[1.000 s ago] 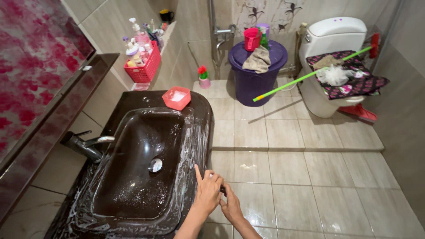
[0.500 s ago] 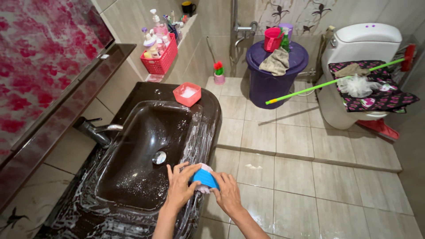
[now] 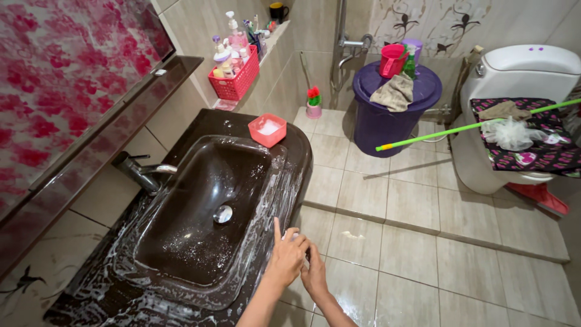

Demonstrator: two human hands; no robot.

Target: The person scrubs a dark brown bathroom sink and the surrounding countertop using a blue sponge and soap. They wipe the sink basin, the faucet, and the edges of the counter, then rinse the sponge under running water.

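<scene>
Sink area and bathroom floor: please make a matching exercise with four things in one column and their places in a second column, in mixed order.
Things:
1. pink soap dish
2. red basket
3. grey cloth
4. tap

Places:
A. on the purple bin lid
B. on the far corner of the black sink top
C. on the tiled ledge by the wall
D. at the left edge of the basin, under the mirror shelf

Pairs: 1-B, 2-C, 3-A, 4-D

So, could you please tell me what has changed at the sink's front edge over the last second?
Both hands have stayed together at the soapy front rim of the black sink. Half a second ago a blue scrubber showed between them; now the left hand covers it, only a pale bit showing by the fingers, with the right hand close behind. The pink soap dish, tap and purple bucket are unmoved.
</scene>
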